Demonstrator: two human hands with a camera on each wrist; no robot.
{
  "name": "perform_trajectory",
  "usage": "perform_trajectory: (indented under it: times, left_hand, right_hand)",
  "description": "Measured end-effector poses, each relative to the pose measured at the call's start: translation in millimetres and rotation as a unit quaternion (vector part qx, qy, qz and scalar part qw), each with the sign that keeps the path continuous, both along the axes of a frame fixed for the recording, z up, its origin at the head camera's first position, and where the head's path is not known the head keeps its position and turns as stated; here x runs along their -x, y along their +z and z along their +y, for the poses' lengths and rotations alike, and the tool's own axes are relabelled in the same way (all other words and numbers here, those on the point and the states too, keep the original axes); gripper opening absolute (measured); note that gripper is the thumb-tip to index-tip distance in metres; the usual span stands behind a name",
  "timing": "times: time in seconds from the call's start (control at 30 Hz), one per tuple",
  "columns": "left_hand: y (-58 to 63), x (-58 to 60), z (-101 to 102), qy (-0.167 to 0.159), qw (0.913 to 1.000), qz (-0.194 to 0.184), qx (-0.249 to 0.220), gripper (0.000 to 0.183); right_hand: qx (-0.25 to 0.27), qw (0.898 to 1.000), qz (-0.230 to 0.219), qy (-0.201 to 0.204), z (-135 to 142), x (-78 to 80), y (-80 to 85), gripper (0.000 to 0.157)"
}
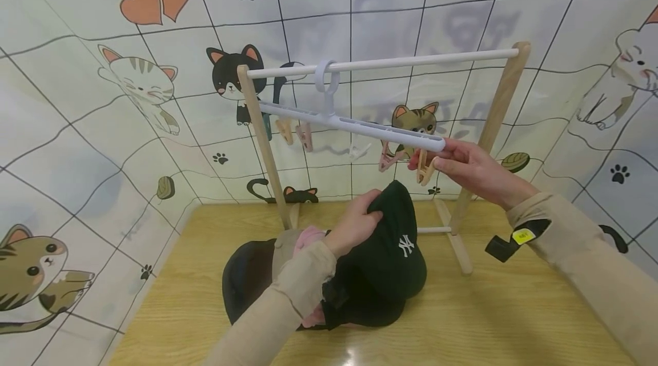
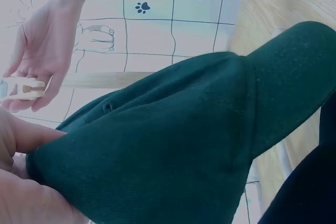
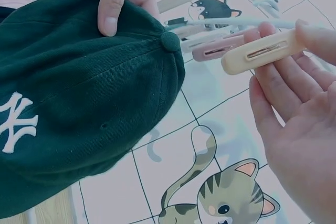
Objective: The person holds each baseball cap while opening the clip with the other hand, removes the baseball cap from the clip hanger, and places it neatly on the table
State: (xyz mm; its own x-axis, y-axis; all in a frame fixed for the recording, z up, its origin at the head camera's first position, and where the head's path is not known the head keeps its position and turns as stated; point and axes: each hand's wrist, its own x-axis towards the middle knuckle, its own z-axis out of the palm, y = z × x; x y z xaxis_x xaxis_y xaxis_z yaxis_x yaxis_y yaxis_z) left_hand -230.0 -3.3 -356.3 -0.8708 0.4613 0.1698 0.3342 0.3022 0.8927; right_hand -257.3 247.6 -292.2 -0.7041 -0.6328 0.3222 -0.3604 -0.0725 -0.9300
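My left hand (image 1: 353, 224) pinches a dark green baseball cap (image 1: 393, 266) by the top of its crown, with the thumb on the outside. The cap hangs brim down, its white embroidered letters facing me. In the left wrist view, the green cap's (image 2: 157, 145) crown is creased below the grip. On the right, my right hand (image 1: 475, 172) pinches a beige clothespin (image 1: 424, 169) at the end of a pale hanger bar (image 1: 382, 133). The right wrist view shows the thumb on one end of that clothespin (image 3: 257, 53), the fingers behind it. The cap and clothespin are apart.
Pink (image 1: 388, 157), white and other coloured clothespins dangle along the tilted hanger. It hooks on the white rail (image 1: 421, 61) of a wooden-legged rack (image 1: 501, 97). Several caps, including a black one (image 1: 247, 274), lie stacked on the wooden table (image 1: 175, 286). A cat-patterned wall stands behind.
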Motion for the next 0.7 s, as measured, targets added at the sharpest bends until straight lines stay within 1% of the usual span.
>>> perform_trajectory:
  times: [0.17, 0.27, 0.43, 0.53, 0.7]
  left_hand:
    - [-2.3, 0.8, -0.8, 0.028, 0.9994, -0.014, -0.014, 0.030]
    - [-4.5, 1.1, -1.3, 0.042, 0.9981, -0.033, -0.030, 0.033]
    - [-11.0, -0.7, -1.7, 0.065, 0.9943, -0.071, -0.047, 0.042]
    - [-16.4, -3.1, -1.5, 0.068, 0.9932, -0.077, -0.054, 0.047]
    - [-26.1, -8.4, 0.3, 0.059, 0.9905, -0.089, -0.087, 0.050]
  right_hand:
    - [-0.001, 1.000, -0.006, -0.003, 3.5, -2.5, 2.8, 0.039]
    - [0.009, 1.000, -0.009, -0.008, 5.4, -3.7, 3.6, 0.040]
    - [0.065, 0.997, -0.034, 0.007, 5.8, -2.1, 1.4, 0.042]
    - [0.093, 0.994, -0.050, 0.008, 4.9, -2.1, -1.7, 0.043]
    - [0.108, 0.992, -0.063, -0.004, 3.6, -3.0, -5.1, 0.042]
